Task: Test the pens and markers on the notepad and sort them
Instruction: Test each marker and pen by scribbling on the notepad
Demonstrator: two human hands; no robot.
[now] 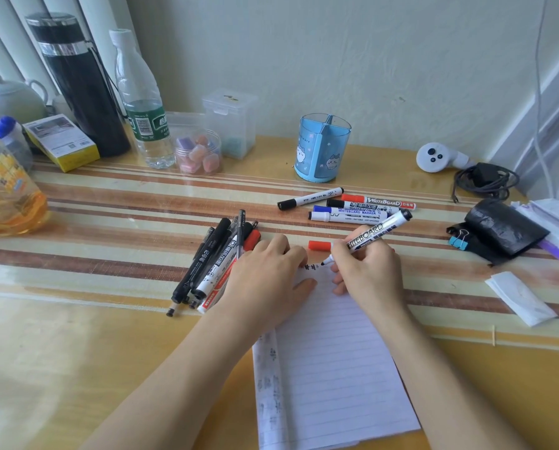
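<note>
White lined paper of the notepad (pixel 330 368) lies on the table (pixel 109 352) near its front edge, angled a little, with a few dark marks at its top edge. The right hand (pixel 366 267) is closed around an uncapped whiteboard marker (pixel 374 233) and the dark tip touches the paper beside those marks; the marker's back end points up and to the right. The left hand (pixel 265 277) lies flat with fingers spread loosely, pressing on the notepad's upper left corner and holding nothing. A red cap (pixel 318 245) rests on the table just above the notepad's top edge, between the two hands.

Just left of the left hand lies a bunch of pens and markers (pixel 211 264), mostly black with one red-capped, touching one another and pointing diagonally. Further back and to the right, a second group of whiteboard markers (pixel 353 206) lies roughly side by side, with black, red and blue caps. Behind them, towards the table's back edge, stands a blue pen holder (pixel 322 147). At the right edge sit a black pouch (pixel 502 230) with a blue binder clip (pixel 458 240) beside it, and a folded white paper (pixel 520 298)
</note>
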